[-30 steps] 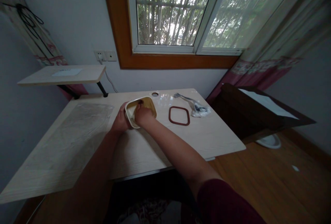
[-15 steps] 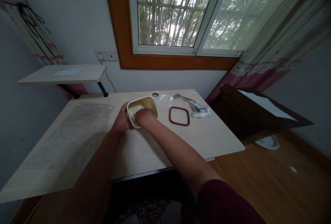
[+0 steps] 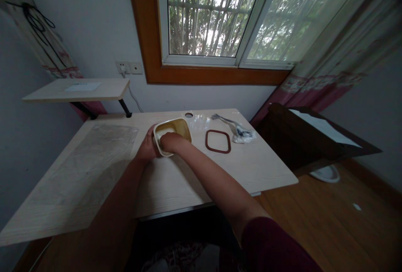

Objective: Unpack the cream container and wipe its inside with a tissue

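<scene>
A squarish cream-coloured container is tilted above the table, its open top facing me. My left hand is wrapped round its left side and supports it. Inside the container is my right hand, fingers curled and pressed toward the left inner wall. What those fingers hold, if anything, is hidden by the back of the hand. A reddish-brown rounded-square ring frame lies flat on the table to the right of the container.
A clear plastic bag with dark contents lies right of the frame. The pale wooden table carries a thin plastic sheet on its left and a raised shelf at the back left. A dark brown piece of furniture stands at the right.
My right hand has shifted slightly left inside the container. My left hand and the container stay nearly still, and the frame and bag have not moved.
</scene>
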Demonstrator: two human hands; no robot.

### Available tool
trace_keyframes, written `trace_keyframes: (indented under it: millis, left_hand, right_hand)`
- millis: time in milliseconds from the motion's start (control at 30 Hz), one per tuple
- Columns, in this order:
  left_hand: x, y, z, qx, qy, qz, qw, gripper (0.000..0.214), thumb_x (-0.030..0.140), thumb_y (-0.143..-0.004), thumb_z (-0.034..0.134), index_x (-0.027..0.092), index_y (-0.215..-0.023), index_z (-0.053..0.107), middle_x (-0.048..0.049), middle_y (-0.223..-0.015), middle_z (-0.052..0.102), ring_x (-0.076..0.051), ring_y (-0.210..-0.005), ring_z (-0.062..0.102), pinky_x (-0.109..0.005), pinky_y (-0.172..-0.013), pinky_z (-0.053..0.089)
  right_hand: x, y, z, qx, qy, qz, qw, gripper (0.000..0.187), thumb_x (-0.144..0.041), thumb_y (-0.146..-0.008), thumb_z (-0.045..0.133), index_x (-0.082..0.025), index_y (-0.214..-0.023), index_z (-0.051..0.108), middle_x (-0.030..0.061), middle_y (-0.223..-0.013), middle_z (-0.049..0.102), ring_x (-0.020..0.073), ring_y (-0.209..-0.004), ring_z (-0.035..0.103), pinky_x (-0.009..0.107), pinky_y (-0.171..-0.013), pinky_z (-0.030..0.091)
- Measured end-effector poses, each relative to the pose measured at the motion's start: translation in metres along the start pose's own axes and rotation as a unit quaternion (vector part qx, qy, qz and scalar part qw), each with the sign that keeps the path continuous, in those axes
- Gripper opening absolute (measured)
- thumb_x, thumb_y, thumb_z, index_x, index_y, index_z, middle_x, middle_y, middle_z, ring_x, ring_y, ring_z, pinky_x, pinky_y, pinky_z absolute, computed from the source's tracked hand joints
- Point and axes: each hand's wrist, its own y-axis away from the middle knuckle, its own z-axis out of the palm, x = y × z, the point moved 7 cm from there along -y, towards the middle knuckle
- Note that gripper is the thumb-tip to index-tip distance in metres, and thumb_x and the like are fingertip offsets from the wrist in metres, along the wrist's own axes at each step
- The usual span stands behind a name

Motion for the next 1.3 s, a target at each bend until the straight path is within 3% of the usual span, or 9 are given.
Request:
trace_keyframes:
  millis: [233, 500, 667, 833, 933, 1033, 1167, 1300]
  left_hand:
    - [0.0, 0.002, 0.003, -0.003, -0.007, 0.021, 1.0, 0.103, 0.039, -0.081, 0.077, 0.021, -0.161, 0.014, -0.0214, -0.16, 0.036, -0.04, -0.145, 0.042, -0.063, -0.119, 0.04]
    - [-0.002, 0.002, 0.006, 0.013, -0.011, 0.051, 0.999, 0.103, 0.04, -0.082, 0.076, 0.019, -0.161, 0.015, -0.0219, -0.16, 0.037, -0.041, -0.147, 0.04, -0.063, -0.121, 0.037]
    - [0.003, 0.001, 0.003, 0.017, -0.004, 0.05, 0.999, 0.105, 0.036, -0.081, 0.078, 0.027, -0.163, 0.013, -0.0176, -0.162, 0.036, -0.037, -0.148, 0.04, -0.062, -0.122, 0.037]
    - [0.003, 0.001, 0.002, 0.022, -0.005, 0.041, 0.999, 0.106, 0.04, -0.079, 0.08, 0.023, -0.162, 0.016, -0.021, -0.161, 0.037, -0.04, -0.146, 0.042, -0.063, -0.12, 0.039]
    - [0.001, 0.002, 0.003, 0.015, -0.001, 0.026, 1.0, 0.107, 0.042, -0.078, 0.081, 0.022, -0.162, 0.017, -0.0214, -0.161, 0.037, -0.04, -0.145, 0.044, -0.064, -0.119, 0.041]
    - [0.002, 0.002, 0.003, 0.008, -0.012, 0.029, 0.999, 0.108, 0.043, -0.078, 0.081, 0.019, -0.161, 0.016, -0.0234, -0.16, 0.036, -0.042, -0.143, 0.045, -0.066, -0.117, 0.042]
    - [0.005, 0.001, 0.003, 0.01, -0.027, 0.039, 0.999, 0.107, 0.039, -0.081, 0.078, 0.023, -0.162, 0.011, -0.0224, -0.161, 0.035, -0.041, -0.146, 0.041, -0.067, -0.117, 0.041]
    - [0.006, 0.001, 0.004, 0.007, -0.023, 0.051, 0.998, 0.107, 0.036, -0.081, 0.078, 0.024, -0.163, 0.01, -0.0222, -0.161, 0.034, -0.041, -0.147, 0.039, -0.068, -0.117, 0.04]
  right_hand:
    - [0.0, 0.013, 0.005, -0.032, 0.002, -0.023, 0.999, 0.038, -0.027, -0.091, 0.059, -0.011, -0.123, 0.072, 0.0194, -0.119, 0.074, 0.0305, -0.104, 0.072, 0.034, -0.085, 0.055]
    - [0.004, 0.032, 0.0, -0.014, -0.019, -0.057, 0.998, 0.038, -0.019, -0.088, 0.058, -0.015, -0.125, 0.07, 0.0155, -0.118, 0.075, 0.0268, -0.103, 0.071, 0.031, -0.084, 0.052]
    - [0.005, 0.032, -0.002, 0.06, 0.001, -0.065, 0.996, 0.034, -0.016, -0.089, 0.057, -0.012, -0.12, 0.07, 0.0163, -0.119, 0.071, 0.0264, -0.111, 0.066, 0.035, -0.101, 0.044]
    - [0.017, 0.033, -0.011, 0.152, -0.005, 0.015, 0.988, 0.03, -0.019, -0.092, 0.054, -0.012, -0.118, 0.067, 0.0187, -0.122, 0.066, 0.0279, -0.115, 0.06, 0.038, -0.104, 0.042]
    - [0.022, 0.033, -0.012, 0.137, -0.01, 0.046, 0.989, 0.033, -0.012, -0.091, 0.049, -0.011, -0.121, 0.063, 0.0166, -0.115, 0.071, 0.0264, -0.107, 0.063, 0.035, -0.095, 0.047]
    - [0.021, 0.03, -0.011, 0.123, -0.012, 0.03, 0.992, 0.036, -0.009, -0.09, 0.049, -0.014, -0.123, 0.063, 0.0141, -0.112, 0.072, 0.0256, -0.105, 0.065, 0.033, -0.089, 0.048]
    - [0.016, 0.023, -0.007, 0.121, 0.021, -0.02, 0.992, 0.032, -0.014, -0.091, 0.053, -0.014, -0.119, 0.069, 0.0168, -0.123, 0.067, 0.0274, -0.112, 0.061, 0.036, -0.098, 0.045]
    - [0.015, 0.01, 0.003, 0.104, 0.06, -0.058, 0.991, 0.031, -0.016, -0.093, 0.053, -0.008, -0.117, 0.071, 0.0203, -0.12, 0.067, 0.0289, -0.114, 0.059, 0.039, -0.105, 0.041]
